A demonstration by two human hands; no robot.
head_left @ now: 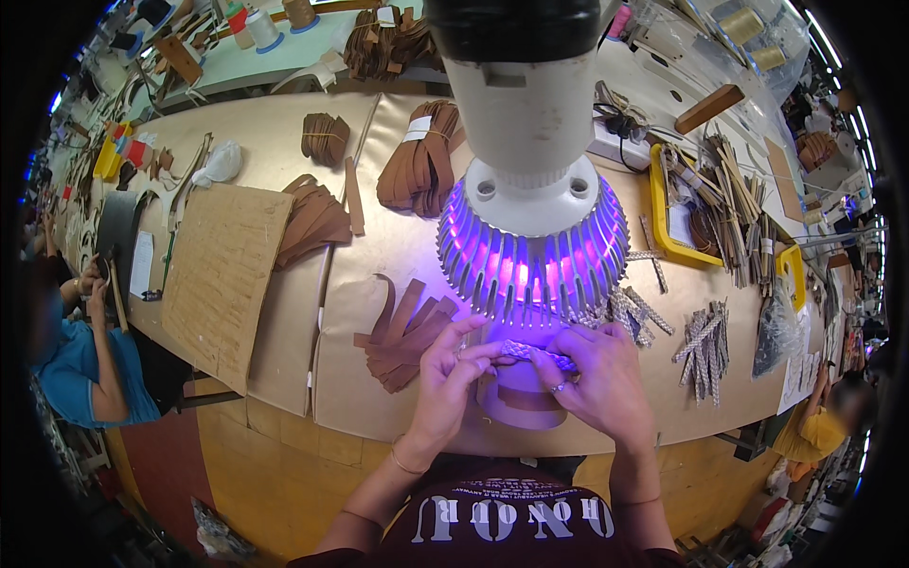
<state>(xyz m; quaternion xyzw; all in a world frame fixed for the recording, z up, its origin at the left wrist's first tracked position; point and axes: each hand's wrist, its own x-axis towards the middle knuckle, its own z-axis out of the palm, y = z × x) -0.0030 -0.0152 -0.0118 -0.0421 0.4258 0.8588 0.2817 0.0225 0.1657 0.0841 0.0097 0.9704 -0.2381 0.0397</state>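
Under a lamp glowing purple [530, 270], I hold a short braided strap [524, 351] level between both hands. My left hand [453, 367] pinches its left end, with the index finger raised beside the lamp's lower rim. At the other end, my right hand [598, 377] closes thumb and fingers round the strap and covers that part of it. Below my hands stands a round, pale block [523, 413] washed in purple light. Loose brown leather strips [407, 336] lie fanned out just left of my left hand.
Braided pieces [702, 352] lie in piles to the right, near a yellow tray [663, 222]. Bundled brown strips [417, 166] lie behind, and a wooden board [227, 270] is at left. A person in blue [95, 379] works at far left, another in yellow [812, 431] at far right.
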